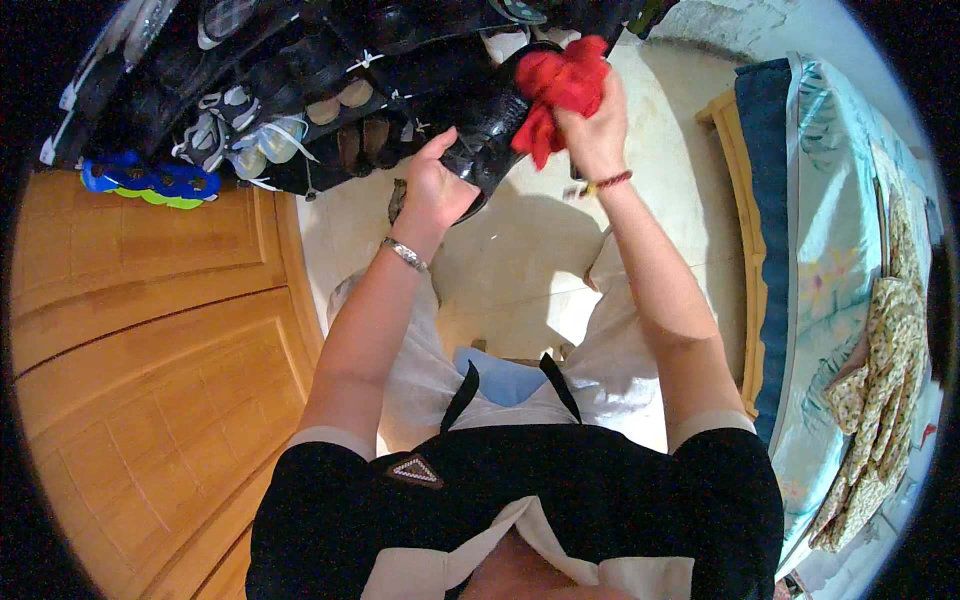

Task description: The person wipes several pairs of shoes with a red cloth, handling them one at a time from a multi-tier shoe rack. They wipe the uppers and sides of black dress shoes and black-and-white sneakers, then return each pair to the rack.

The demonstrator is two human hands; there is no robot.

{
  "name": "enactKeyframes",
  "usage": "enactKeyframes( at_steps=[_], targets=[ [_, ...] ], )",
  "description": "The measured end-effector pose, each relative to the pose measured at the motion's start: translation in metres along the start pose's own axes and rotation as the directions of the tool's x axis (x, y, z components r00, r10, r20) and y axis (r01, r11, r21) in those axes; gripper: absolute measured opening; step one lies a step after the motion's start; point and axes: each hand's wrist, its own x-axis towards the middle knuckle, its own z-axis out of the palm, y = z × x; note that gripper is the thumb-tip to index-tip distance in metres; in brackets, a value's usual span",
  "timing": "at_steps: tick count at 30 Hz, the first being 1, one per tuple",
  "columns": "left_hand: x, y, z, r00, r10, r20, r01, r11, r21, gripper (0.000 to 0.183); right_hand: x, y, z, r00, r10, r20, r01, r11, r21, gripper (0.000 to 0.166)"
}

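A black, glossy leather shoe [487,139] is held out in front of me, over the floor and close to the shoe rack. My left hand [439,184] grips its near end, thumb along the upper. In my right hand [596,124] is a bunched red cloth [562,86], blurred at its edges. The cloth lies over or right beside the far end of the shoe; whether it touches the leather I cannot tell. Part of the shoe's far end is hidden behind the cloth.
A dark shoe rack [330,52] with several pairs, among them grey sneakers [217,124], spans the upper left. Below it stands a wooden door panel [157,337]. At right is a bed [817,247] with a floral garment [885,390] on it. Pale floor tiles [517,255] lie between.
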Motion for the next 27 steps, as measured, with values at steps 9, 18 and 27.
enactKeyframes(
  at_steps=[9, 18, 27],
  targets=[
    [-0.008, -0.002, -0.011, 0.995, 0.055, -0.089, -0.053, 0.998, 0.021, 0.039, -0.059, 0.006, 0.021, 0.91, 0.003, 0.416, -0.088, 0.979, 0.186, 0.063],
    [-0.065, 0.03, -0.036, 0.94, 0.333, 0.069, -0.332, 0.853, 0.404, 0.037, -0.053, -0.039, 0.024, 0.939, -0.224, 0.262, 0.185, 0.969, 0.167, 0.08],
    [-0.064, -0.031, -0.015, 0.989, 0.117, -0.087, -0.097, 0.972, 0.213, 0.049, -0.087, -0.055, 0.001, 0.833, 0.039, 0.552, -0.029, 0.999, -0.027, 0.07]
  ],
)
